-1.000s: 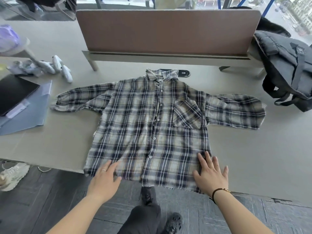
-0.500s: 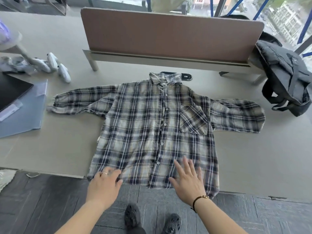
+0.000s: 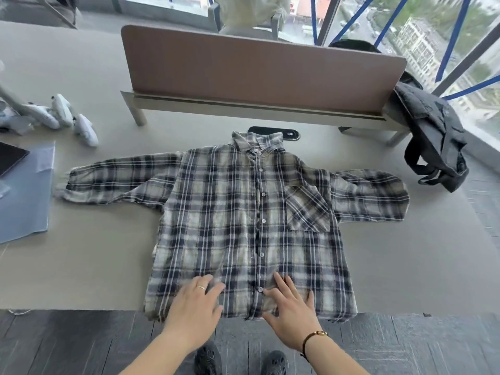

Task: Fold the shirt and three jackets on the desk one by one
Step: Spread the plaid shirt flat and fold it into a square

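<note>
On the left the left hand (image 3: pixel 195 307) lies flat, fingers straight, on the plaid shirt (image 3: pixel 243 226) near its hem, about where it was a second ago. The shirt is spread face up, buttoned, sleeves out, on the table (image 3: pixel 81 266) (hem at the near edge). The right hand (image 3: pixel 290 309), fingers spread flat, has slid inward from the right hem corner to the button placket, so smoothing looks nearly done and folding not yet begun.
</note>
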`<state>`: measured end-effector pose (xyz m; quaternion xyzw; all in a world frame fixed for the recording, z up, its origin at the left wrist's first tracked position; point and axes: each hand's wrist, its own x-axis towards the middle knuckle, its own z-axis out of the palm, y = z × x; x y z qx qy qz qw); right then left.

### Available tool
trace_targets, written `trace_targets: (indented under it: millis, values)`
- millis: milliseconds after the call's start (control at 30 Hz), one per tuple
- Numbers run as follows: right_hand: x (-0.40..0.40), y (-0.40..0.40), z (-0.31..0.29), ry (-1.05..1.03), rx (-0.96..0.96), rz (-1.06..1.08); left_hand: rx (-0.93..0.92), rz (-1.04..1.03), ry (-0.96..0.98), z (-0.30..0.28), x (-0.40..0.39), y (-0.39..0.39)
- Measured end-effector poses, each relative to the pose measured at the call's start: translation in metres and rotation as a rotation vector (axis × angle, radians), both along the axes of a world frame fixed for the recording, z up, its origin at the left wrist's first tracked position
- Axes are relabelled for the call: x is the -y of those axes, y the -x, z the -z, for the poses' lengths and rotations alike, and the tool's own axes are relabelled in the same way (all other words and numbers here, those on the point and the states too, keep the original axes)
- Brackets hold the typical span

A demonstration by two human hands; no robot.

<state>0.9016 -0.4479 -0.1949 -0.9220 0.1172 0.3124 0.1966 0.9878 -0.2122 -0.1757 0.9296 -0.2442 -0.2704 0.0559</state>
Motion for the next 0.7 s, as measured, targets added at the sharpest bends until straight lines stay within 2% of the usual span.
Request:
trace_targets:
  millis: [200,333,433,567,700]
  values:
    - [0.004,-0.004,-0.008,-0.045,-0.051,0.036,0.045,0.068,-0.016,0.006,0.003,-0.008]
    - [0.008,-0.005,-0.015,-0.086,-0.085,0.033,-0.001,0.077,-0.076,0.003,0.0,-0.017]
    - [0.022,-0.01,-0.027,-0.094,-0.001,0.041,-0.01,0.055,-0.066,-0.009,0.018,-0.028]
    - [0.08,-0.033,-0.03,-0.021,0.184,0.202,0.05,-0.004,0.058,-0.022,0.073,-0.057]
    - [0.175,-0.063,-0.026,0.077,0.243,0.354,0.037,-0.017,0.103,-0.032,0.15,-0.085]
